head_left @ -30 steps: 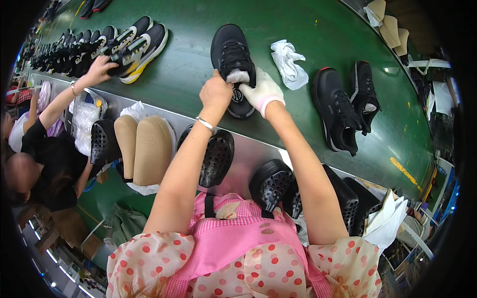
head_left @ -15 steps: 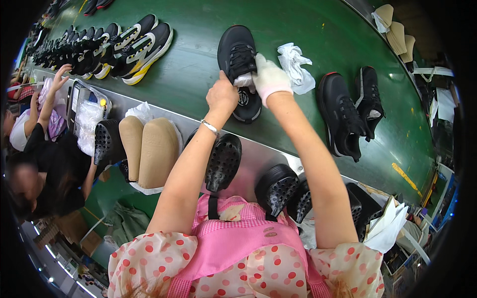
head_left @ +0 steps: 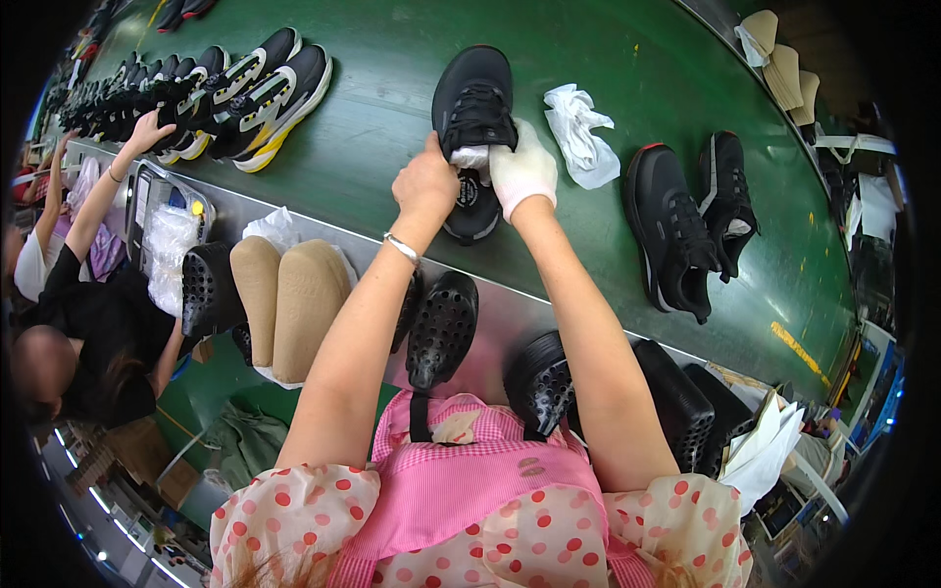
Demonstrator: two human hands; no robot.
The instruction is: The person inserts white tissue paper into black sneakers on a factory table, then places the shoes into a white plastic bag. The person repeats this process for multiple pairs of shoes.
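Note:
A black lace-up sneaker [head_left: 473,93] lies toe-away on the green work surface in front of me. Bare, my left hand [head_left: 427,186] grips its left side near the heel, with the fingers partly hidden. On the opposite side, my right hand [head_left: 524,174], in a white glove, is closed around the collar. White stuffing [head_left: 471,158] shows in the shoe's opening between my hands. The heel end, with a dark insole [head_left: 474,201] inside, points toward me. Crumpled white paper [head_left: 580,135] rests just right of the gloved hand.
Two black sneakers [head_left: 671,230] stand at the right. Rows of black, white and yellow sneakers [head_left: 274,108] fill the far left. Along the near metal ledge are black perforated shoe forms [head_left: 443,328] and tan inserts [head_left: 309,309]. A co-worker's arm [head_left: 103,201] reaches in at left.
Both hands and the sneaker have shifted slightly; the gloved hand has moved lower and closer to the shoe's opening. At left, the co-worker's raised hand has moved right toward the shoe rows.

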